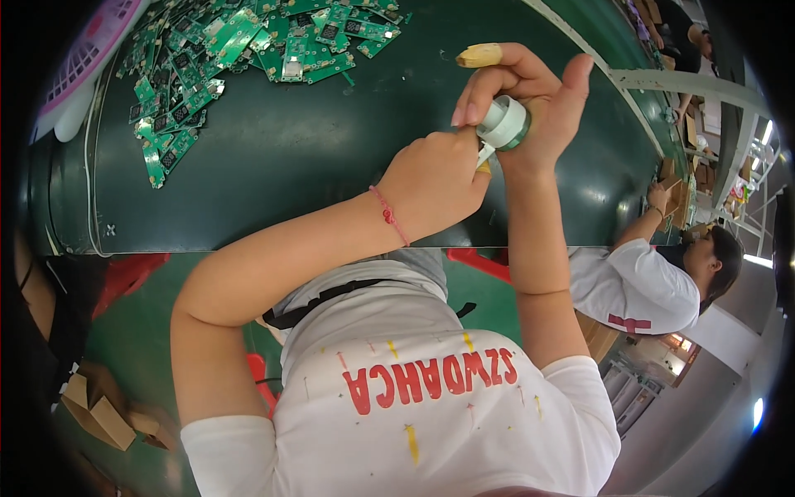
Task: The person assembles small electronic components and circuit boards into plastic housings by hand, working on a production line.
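My right hand (538, 112) is curled round a short white piece (503, 124) with a green lower part, which sits against my fingers beside the palm, the thumb standing clear of it. One finger of that hand, in a yellow cot (480, 55), sticks out beyond the grip. My left hand (435, 178) comes in from the left, fingers bunched, touching the near side of the piece where a thin white stem (486, 153) shows. Its fingertips are hidden behind the knuckles, so I cannot tell whether they pinch the stem or only steady it.

I judge the handling to be midway: the piece is picked up and between both hands, not set down. What is left to do on it does not show.

Under the grip spreads the dark green table (331, 124). Well off to the left and farther from me lies a loose heap of boards (248, 41), many overlapping, neither hand on them. Past these, at the far left, is a pink grille (85, 70). Right of the grip runs a white rail (687, 83), and nearer my side sits a co-worker (642, 290).
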{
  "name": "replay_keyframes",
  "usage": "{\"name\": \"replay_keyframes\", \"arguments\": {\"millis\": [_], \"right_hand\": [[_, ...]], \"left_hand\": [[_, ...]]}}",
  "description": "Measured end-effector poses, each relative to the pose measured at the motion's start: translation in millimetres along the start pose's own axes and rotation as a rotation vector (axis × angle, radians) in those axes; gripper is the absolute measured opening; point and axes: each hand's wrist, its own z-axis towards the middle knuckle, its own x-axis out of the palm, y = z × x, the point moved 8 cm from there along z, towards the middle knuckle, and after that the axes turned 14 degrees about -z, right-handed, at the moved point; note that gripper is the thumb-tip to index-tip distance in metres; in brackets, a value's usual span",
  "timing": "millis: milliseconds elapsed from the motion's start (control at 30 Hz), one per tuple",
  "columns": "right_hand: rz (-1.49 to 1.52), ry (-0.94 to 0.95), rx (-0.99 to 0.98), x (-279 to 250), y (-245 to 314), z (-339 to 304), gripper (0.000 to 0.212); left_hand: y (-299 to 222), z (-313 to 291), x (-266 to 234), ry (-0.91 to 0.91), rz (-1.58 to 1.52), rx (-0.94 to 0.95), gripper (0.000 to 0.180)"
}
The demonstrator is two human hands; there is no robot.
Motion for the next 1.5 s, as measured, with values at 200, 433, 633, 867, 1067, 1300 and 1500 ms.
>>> {"name": "replay_keyframes", "arguments": {"millis": [200,433,633,867,1067,1300,1500], "right_hand": [[0.006,-0.087,-0.155,0,6,-2,0.072],[-0.190,-0.340,-0.468,-7,26,-20,0.045],[0.369,-0.163,-0.583,-50,34,-14,0.055],[0.406,-0.302,-0.559,-79,26,-33,0.056],[0.069,-0.024,-0.563,-42,40,-47,0.052],[-0.145,-0.188,-0.038,-55,-17,-60,0.015],[-0.520,-0.054,-0.019,-8,-27,-68,0.029]], "left_hand": [[2,0,-2,-0.035,0.093,0.056,0.021],[2,12,-6,0.042,0.120,0.036,0.019],[-22,14,-14,0.063,-0.112,0.193,0.047],[-18,9,3,0.247,-0.246,0.117,0.021],[-7,9,13,0.386,-0.342,0.102,0.013],[-38,4,-11,0.146,0.209,0.279,0.011],[-32,-6,-32,-0.009,0.335,0.210,0.010]]}}
